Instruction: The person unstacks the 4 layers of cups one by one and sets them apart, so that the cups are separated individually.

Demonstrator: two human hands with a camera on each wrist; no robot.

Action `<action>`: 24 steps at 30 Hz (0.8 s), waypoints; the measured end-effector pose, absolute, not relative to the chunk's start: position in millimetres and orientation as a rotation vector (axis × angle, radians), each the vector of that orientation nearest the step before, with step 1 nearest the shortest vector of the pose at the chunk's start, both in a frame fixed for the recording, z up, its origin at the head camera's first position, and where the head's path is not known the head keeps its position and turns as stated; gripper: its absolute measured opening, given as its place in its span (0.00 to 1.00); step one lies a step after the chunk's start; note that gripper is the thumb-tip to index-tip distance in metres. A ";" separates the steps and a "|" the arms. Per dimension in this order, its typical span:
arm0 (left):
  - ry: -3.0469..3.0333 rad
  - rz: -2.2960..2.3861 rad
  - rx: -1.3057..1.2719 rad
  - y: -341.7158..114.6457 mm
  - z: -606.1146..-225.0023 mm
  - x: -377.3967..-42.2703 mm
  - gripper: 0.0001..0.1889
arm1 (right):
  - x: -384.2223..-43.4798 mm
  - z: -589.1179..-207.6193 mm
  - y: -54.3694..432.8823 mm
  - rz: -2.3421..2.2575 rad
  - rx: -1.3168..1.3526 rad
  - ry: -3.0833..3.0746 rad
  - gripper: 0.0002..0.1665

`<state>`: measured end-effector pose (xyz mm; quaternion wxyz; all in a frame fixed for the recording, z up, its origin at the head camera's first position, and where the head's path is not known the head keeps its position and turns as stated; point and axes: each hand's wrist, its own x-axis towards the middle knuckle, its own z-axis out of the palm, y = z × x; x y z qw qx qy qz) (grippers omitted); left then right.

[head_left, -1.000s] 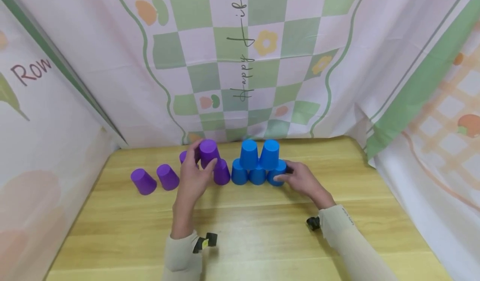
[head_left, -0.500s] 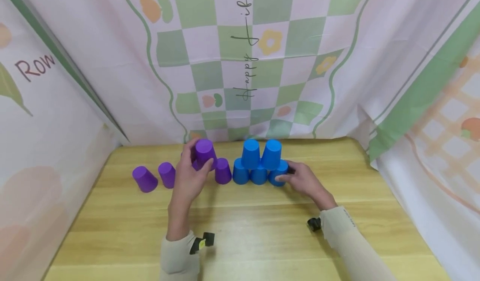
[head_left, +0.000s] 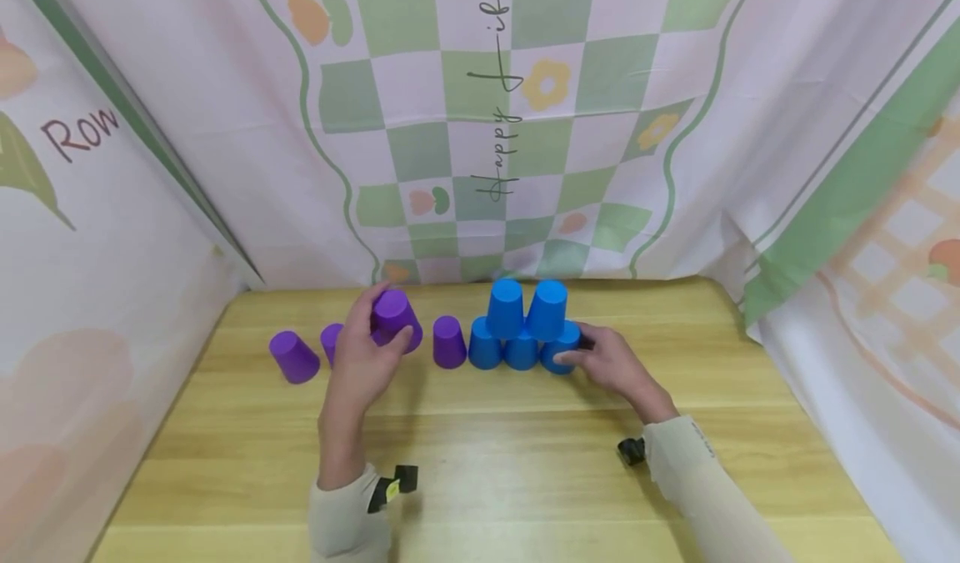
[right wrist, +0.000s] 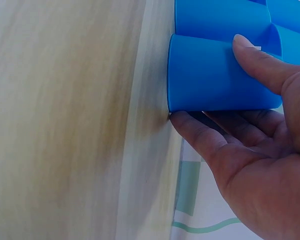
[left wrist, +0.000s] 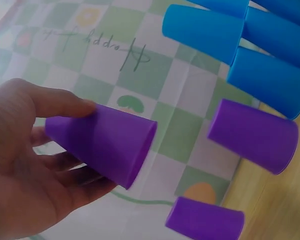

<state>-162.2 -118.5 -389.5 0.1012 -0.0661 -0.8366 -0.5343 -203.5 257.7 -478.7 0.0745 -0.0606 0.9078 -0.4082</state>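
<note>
My left hand [head_left: 366, 367] grips an upside-down purple cup [head_left: 397, 317], thumb on the near side and fingers beyond it. In the left wrist view the held cup [left wrist: 102, 142] is raised, its wide mouth free of the fingers. My right hand [head_left: 613, 363] holds the rightmost bottom blue cup [right wrist: 215, 75], thumb on its front and fingers along its outer side. That cup belongs to a bottom row of 3 blue cups [head_left: 486, 346], with 2 more blue cups [head_left: 506, 309] standing on top. Just left of the row stands a purple cup [head_left: 448, 344].
Farther left on the wooden table [head_left: 480, 480] stands a purple cup [head_left: 294, 358], with another purple cup [head_left: 330, 343] partly behind my left hand. A printed cloth [head_left: 480, 129] hangs along the table's back edge.
My left hand has carried its purple cup leftward and slightly lower, away from the standing purple cup by the blue stack. The right hand has stayed at the rightmost blue cup.
</note>
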 end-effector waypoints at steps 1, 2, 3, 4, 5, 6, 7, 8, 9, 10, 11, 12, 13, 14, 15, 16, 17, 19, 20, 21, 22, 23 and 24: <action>-2.495 -1.564 -0.189 -120.7 -388.8 -161.3 0.38 | -203.5 -478.9 257.8 -1.228 -0.181 2.724 0.27; -2.519 -1.553 -0.183 -122.8 -388.0 -160.4 0.37 | -203.3 -479.0 257.7 -1.226 -0.190 2.725 0.28; -2.548 -1.538 -0.176 -125.1 -386.8 -159.3 0.36 | -203.3 -479.1 257.7 -1.228 -0.191 2.724 0.28; -2.577 -1.533 -0.168 -127.5 -385.7 -158.3 0.36 | -203.2 -479.3 257.8 -1.226 -0.191 2.725 0.28; -2.606 -1.530 -0.157 -129.9 -384.5 -157.0 0.35 | -203.0 -479.3 257.7 -1.230 -0.183 2.724 0.28; -2.636 -1.524 -0.143 -132.2 -383.4 -155.9 0.34 | -203.0 -479.2 258.0 -1.229 -0.184 2.725 0.28; -2.666 -1.512 -0.130 -134.5 -382.3 -154.6 0.34 | -202.8 -478.9 258.3 -1.227 -0.187 2.726 0.28; -2.694 -1.500 -0.120 -136.6 -381.3 -153.5 0.33 | -202.4 -478.5 258.5 -1.223 -0.188 2.726 0.28; -2.720 -1.489 -0.111 -139.1 -380.1 -152.3 0.33 | -202.5 -478.5 258.8 -1.225 -0.183 2.726 0.28; -2.748 -1.473 -0.102 -141.4 -379.3 -151.0 0.33 | -202.3 -478.3 259.1 -1.224 -0.183 2.726 0.28; -2.772 -1.453 -0.097 -143.7 -378.8 -150.1 0.32 | -202.2 -478.1 259.3 -1.225 -0.182 2.724 0.29; -2.792 -1.430 -0.094 -146.0 -378.5 -149.2 0.31 | -202.1 -478.0 259.5 -1.222 -0.184 2.724 0.29; -2.810 -1.410 -0.092 -148.3 -378.5 -148.3 0.30 | -202.1 -477.9 259.5 -1.223 -0.180 2.723 0.29; -2.826 -1.395 -0.093 -150.5 -378.6 -147.3 0.29 | -202.1 -477.9 259.6 -1.221 -0.181 2.722 0.29; -2.839 -1.381 -0.092 -152.5 -379.0 -146.8 0.29 | -202.3 -478.1 259.7 -1.221 -0.181 2.721 0.29; -2.849 -1.366 -0.094 -154.2 -379.6 -146.1 0.28 | -202.2 -478.0 259.7 -1.219 -0.179 2.721 0.30; -2.857 -1.353 -0.096 -155.8 -380.3 -145.9 0.27 | -202.3 -478.0 259.7 -1.217 -0.178 2.721 0.30; -2.877 -1.330 -0.100 -158.3 -380.8 -144.9 0.26 | -202.4 -478.2 259.4 -1.218 -0.173 2.721 0.30; -2.888 -1.325 -0.100 -159.6 -380.8 -144.3 0.26 | -202.5 -478.2 259.2 -1.218 -0.171 2.722 0.30; -2.900 -1.318 -0.095 -160.9 -381.0 -144.2 0.26 | -202.4 -478.3 259.0 -1.216 -0.173 2.723 0.30; -2.910 -1.312 -0.092 -162.3 -381.2 -143.9 0.25 | -202.4 -478.4 258.6 -1.213 -0.178 2.726 0.29; -2.920 -1.305 -0.087 -163.9 -381.4 -143.6 0.25 | -202.4 -478.4 258.4 -1.211 -0.181 2.729 0.29; -2.929 -1.301 -0.078 -165.5 -381.7 -143.3 0.25 | -202.6 -478.7 258.0 -1.213 -0.180 2.731 0.29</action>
